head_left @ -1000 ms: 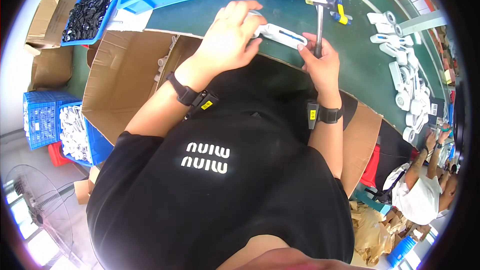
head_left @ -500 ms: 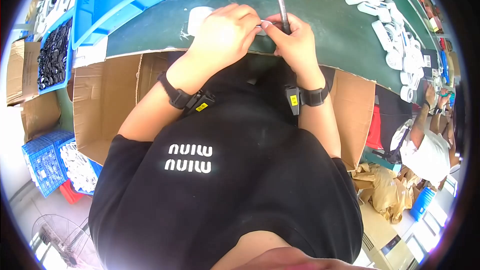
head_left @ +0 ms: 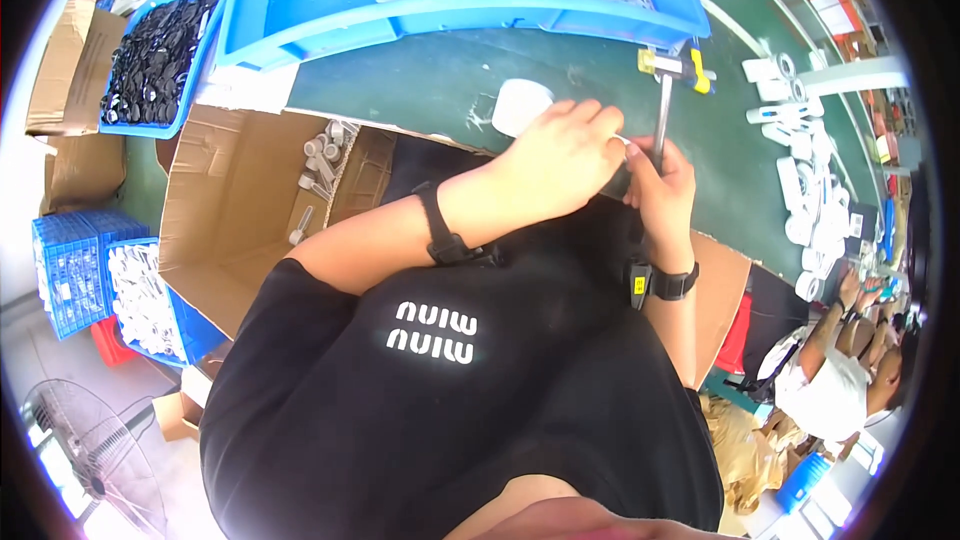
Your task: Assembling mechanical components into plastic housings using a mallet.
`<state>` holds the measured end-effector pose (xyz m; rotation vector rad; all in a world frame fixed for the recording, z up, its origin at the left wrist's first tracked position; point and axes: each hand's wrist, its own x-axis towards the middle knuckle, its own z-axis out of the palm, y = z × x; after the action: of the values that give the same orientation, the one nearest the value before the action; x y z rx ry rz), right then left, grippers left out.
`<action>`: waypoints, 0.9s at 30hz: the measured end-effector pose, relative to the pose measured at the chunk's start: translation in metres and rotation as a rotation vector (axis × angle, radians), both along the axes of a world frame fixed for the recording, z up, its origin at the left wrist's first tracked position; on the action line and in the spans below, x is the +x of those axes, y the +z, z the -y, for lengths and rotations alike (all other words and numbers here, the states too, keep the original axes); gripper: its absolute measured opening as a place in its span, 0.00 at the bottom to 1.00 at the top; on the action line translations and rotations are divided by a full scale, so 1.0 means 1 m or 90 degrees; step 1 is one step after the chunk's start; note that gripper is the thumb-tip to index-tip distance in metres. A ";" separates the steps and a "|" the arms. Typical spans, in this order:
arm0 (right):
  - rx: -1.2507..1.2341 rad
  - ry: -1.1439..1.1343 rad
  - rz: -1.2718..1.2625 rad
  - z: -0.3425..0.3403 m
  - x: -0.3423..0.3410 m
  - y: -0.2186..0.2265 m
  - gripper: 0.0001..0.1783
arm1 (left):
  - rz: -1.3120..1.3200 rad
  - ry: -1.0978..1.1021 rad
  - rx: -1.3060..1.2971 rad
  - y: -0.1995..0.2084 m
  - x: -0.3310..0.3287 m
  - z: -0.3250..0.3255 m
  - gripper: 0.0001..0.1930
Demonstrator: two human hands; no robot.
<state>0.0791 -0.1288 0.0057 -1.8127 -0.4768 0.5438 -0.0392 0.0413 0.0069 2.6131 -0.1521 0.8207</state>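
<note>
My right hand [head_left: 664,188] is closed around a hammer [head_left: 662,105], its metal shaft rising from between thumb and fingers and its head pointing away from me. The right thumb and forefinger also meet a small white part [head_left: 624,141]. My left hand [head_left: 565,158] is closed, its fingertips at the other end of that part, whose shape the fingers mostly hide. Both hands are close together above the near edge of the green table [head_left: 400,80]. A rounded white piece [head_left: 520,106] lies just beyond my left hand.
Across the table stands a blue tray [head_left: 480,15] of pale strips. A yellow-ended tool [head_left: 699,72] lies behind the hammer head. White parts [head_left: 797,180] line the right. An open carton [head_left: 215,200] and a bin of black pieces [head_left: 165,55] are at left; a co-worker [head_left: 825,380] sits right.
The view has swung left, so the hands and hammer appear further right and lower. More of the blue tray and white parts inside the carton now show. Both hands keep their hold.
</note>
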 end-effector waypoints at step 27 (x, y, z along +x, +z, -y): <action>0.193 0.014 -0.100 0.016 0.009 -0.010 0.13 | -0.511 0.399 -0.125 0.040 0.131 -0.258 0.12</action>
<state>0.0877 -0.1448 -0.0041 -1.4651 -0.4469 0.5896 0.0920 0.2988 0.0471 2.5860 0.9433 -0.1099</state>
